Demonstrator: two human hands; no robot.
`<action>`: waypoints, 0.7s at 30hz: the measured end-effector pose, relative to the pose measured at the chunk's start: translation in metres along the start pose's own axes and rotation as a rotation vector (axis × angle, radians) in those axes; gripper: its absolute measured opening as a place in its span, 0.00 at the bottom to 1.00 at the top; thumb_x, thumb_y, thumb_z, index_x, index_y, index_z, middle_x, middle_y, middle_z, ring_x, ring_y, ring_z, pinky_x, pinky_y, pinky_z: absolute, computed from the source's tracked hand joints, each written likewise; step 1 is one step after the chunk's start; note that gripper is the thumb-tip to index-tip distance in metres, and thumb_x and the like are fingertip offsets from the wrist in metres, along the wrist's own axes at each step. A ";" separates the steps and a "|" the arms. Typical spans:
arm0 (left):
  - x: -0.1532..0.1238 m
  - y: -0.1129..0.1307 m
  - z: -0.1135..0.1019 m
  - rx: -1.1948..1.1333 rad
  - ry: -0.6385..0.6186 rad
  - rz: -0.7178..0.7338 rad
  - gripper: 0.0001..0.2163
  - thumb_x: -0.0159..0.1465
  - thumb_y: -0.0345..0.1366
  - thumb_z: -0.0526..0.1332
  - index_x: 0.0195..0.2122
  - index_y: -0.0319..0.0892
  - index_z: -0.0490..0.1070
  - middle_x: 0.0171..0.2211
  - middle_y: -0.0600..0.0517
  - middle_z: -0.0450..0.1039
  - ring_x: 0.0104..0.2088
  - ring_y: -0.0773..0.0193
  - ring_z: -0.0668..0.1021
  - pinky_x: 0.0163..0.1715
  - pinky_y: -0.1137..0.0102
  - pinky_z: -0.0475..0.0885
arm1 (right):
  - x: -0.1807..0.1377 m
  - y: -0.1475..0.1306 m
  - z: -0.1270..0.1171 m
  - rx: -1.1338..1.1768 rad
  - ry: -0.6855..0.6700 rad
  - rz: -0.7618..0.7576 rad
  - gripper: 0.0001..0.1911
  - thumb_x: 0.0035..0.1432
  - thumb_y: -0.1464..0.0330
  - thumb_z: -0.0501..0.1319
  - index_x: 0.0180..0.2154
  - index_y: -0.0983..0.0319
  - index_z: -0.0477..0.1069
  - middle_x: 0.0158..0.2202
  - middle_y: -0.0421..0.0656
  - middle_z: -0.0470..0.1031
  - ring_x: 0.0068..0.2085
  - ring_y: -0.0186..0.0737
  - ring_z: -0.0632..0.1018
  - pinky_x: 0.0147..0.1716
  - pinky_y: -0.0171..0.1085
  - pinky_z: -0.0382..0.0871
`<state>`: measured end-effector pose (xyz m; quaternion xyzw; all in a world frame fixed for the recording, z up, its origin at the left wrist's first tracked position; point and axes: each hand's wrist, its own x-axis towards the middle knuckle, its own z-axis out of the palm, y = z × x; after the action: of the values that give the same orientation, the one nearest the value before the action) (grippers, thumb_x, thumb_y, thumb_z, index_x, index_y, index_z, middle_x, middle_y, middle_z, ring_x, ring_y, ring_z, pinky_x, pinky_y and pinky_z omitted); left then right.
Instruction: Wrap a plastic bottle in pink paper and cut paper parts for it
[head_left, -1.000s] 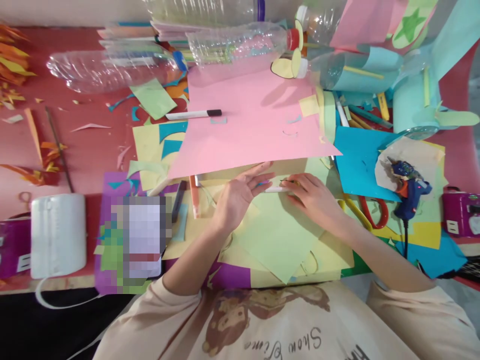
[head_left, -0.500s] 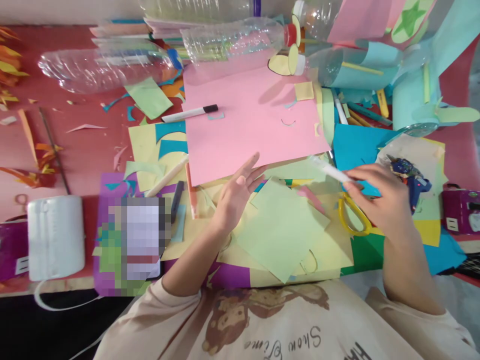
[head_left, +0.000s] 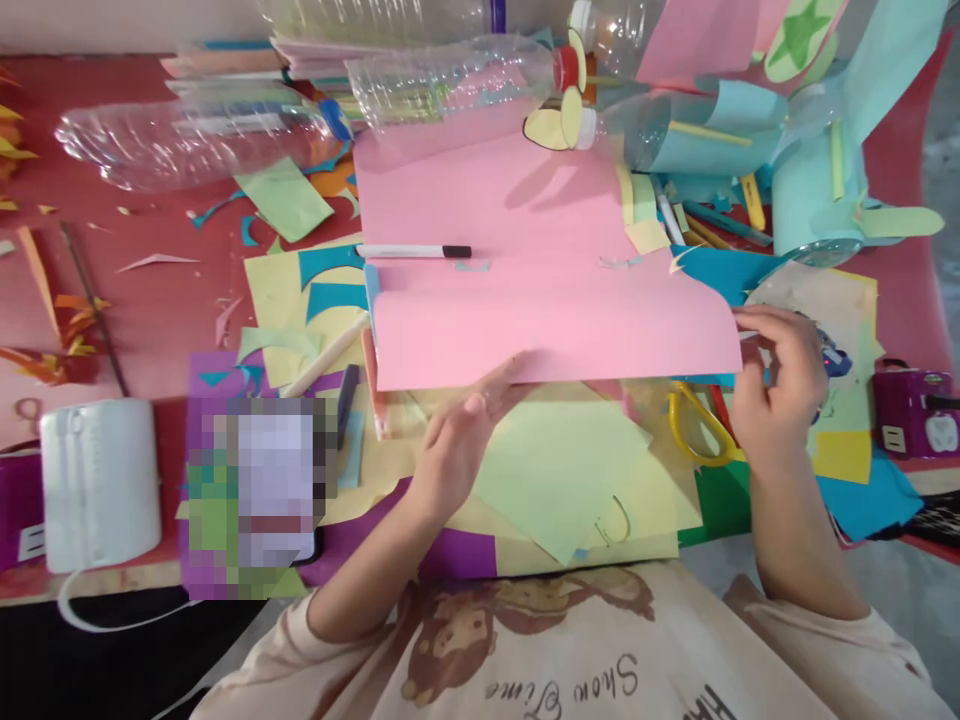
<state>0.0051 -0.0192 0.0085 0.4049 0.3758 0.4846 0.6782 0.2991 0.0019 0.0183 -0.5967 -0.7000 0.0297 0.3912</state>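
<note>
- the left hand (head_left: 461, 435) lies flat, fingers stretched out and close together, their tips touching the near edge of the pink sheet (head_left: 540, 310).
- the right hand (head_left: 776, 385) has its fingers curled and closed on that sheet's right corner.
- the pink sheet spreads across the middle of the table (head_left: 150, 300), its near edge raised and curling over.
- a black-capped marker (head_left: 412, 251) rests on the sheet.
- a light green sheet (head_left: 562, 470) lies just below the left hand.
- yellow scissors (head_left: 697, 430) lie between the hands, near the right one.
- clear plastic bottles (head_left: 187, 140) lie at the far side.
</note>
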 end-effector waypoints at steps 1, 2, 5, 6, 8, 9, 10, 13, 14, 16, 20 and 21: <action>-0.008 -0.001 0.002 -0.008 0.015 -0.014 0.17 0.67 0.47 0.51 0.51 0.54 0.74 0.57 0.56 0.71 0.59 0.57 0.71 0.62 0.56 0.66 | -0.001 0.000 0.001 0.064 0.045 0.047 0.14 0.60 0.73 0.52 0.43 0.52 0.71 0.43 0.48 0.75 0.46 0.51 0.77 0.38 0.50 0.73; -0.017 -0.004 0.003 -0.014 0.028 -0.034 0.16 0.67 0.46 0.52 0.51 0.55 0.74 0.56 0.56 0.72 0.59 0.57 0.72 0.61 0.56 0.67 | -0.001 0.000 0.001 0.123 0.089 0.086 0.12 0.59 0.72 0.53 0.40 0.53 0.72 0.41 0.47 0.75 0.44 0.51 0.78 0.35 0.49 0.73; -0.048 -0.014 0.002 0.009 0.043 -0.142 0.16 0.67 0.45 0.53 0.53 0.56 0.72 0.58 0.56 0.69 0.60 0.56 0.70 0.61 0.56 0.67 | -0.002 -0.004 -0.002 0.214 0.082 0.130 0.07 0.60 0.70 0.55 0.35 0.55 0.72 0.37 0.45 0.76 0.42 0.48 0.79 0.36 0.47 0.73; -0.059 -0.018 0.000 0.015 0.032 -0.197 0.17 0.67 0.45 0.52 0.54 0.56 0.71 0.59 0.56 0.68 0.60 0.55 0.71 0.61 0.55 0.66 | -0.002 -0.009 -0.003 0.221 0.015 0.133 0.07 0.60 0.69 0.56 0.35 0.55 0.72 0.37 0.44 0.76 0.43 0.47 0.78 0.40 0.47 0.73; -0.080 -0.026 -0.003 0.011 0.009 -0.300 0.17 0.67 0.46 0.52 0.56 0.57 0.70 0.61 0.55 0.65 0.59 0.53 0.71 0.62 0.52 0.64 | -0.004 -0.021 -0.003 0.286 -0.206 0.153 0.06 0.62 0.68 0.56 0.38 0.55 0.72 0.39 0.44 0.77 0.44 0.44 0.78 0.43 0.44 0.73; -0.089 -0.029 -0.005 0.010 -0.005 -0.353 0.18 0.67 0.47 0.52 0.57 0.58 0.67 0.63 0.55 0.62 0.61 0.52 0.69 0.64 0.52 0.61 | -0.006 -0.027 -0.001 0.363 -0.364 0.179 0.07 0.63 0.67 0.56 0.41 0.56 0.72 0.41 0.45 0.77 0.45 0.42 0.78 0.43 0.42 0.74; -0.097 -0.031 -0.007 0.003 -0.044 -0.394 0.21 0.66 0.48 0.53 0.60 0.58 0.64 0.65 0.55 0.58 0.63 0.50 0.66 0.65 0.51 0.58 | -0.007 -0.032 0.003 0.477 -0.541 0.214 0.09 0.64 0.66 0.55 0.43 0.56 0.72 0.43 0.45 0.78 0.45 0.41 0.78 0.43 0.40 0.74; -0.115 -0.033 -0.010 -0.100 -0.088 -0.502 0.25 0.65 0.52 0.53 0.63 0.56 0.60 0.68 0.52 0.52 0.65 0.46 0.62 0.66 0.50 0.55 | -0.010 -0.038 0.022 0.864 -1.073 0.313 0.17 0.68 0.60 0.49 0.51 0.59 0.68 0.53 0.50 0.74 0.49 0.41 0.78 0.46 0.42 0.75; -0.119 -0.032 -0.011 -0.126 -0.081 -0.543 0.25 0.65 0.52 0.53 0.63 0.55 0.60 0.68 0.52 0.51 0.65 0.46 0.61 0.66 0.49 0.53 | -0.010 -0.037 0.029 0.893 -1.126 0.335 0.20 0.68 0.58 0.46 0.53 0.60 0.66 0.55 0.51 0.72 0.51 0.42 0.77 0.48 0.44 0.74; -0.125 -0.031 -0.013 -0.157 -0.054 -0.612 0.24 0.66 0.50 0.53 0.62 0.55 0.61 0.68 0.52 0.51 0.66 0.46 0.60 0.66 0.48 0.50 | -0.007 -0.034 0.040 0.711 -0.879 0.342 0.21 0.67 0.56 0.48 0.56 0.58 0.63 0.60 0.51 0.67 0.58 0.45 0.72 0.54 0.49 0.69; -0.129 -0.030 -0.015 -0.216 -0.013 -0.643 0.22 0.65 0.50 0.55 0.60 0.55 0.65 0.68 0.54 0.53 0.66 0.46 0.60 0.67 0.49 0.49 | 0.009 -0.044 0.047 0.369 -0.400 0.163 0.21 0.63 0.57 0.56 0.55 0.57 0.63 0.64 0.50 0.60 0.66 0.50 0.60 0.62 0.53 0.57; -0.128 -0.030 -0.014 -0.233 -0.006 -0.640 0.22 0.65 0.50 0.55 0.59 0.54 0.66 0.67 0.53 0.54 0.65 0.46 0.61 0.67 0.49 0.49 | 0.014 -0.052 0.048 0.446 -0.498 0.145 0.18 0.64 0.58 0.55 0.53 0.57 0.65 0.61 0.49 0.64 0.63 0.48 0.65 0.60 0.51 0.61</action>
<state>-0.0291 -0.1460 -0.0099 0.1876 0.4239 0.2855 0.8388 0.2287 0.0195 0.0189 -0.5190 -0.7062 0.3546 0.3258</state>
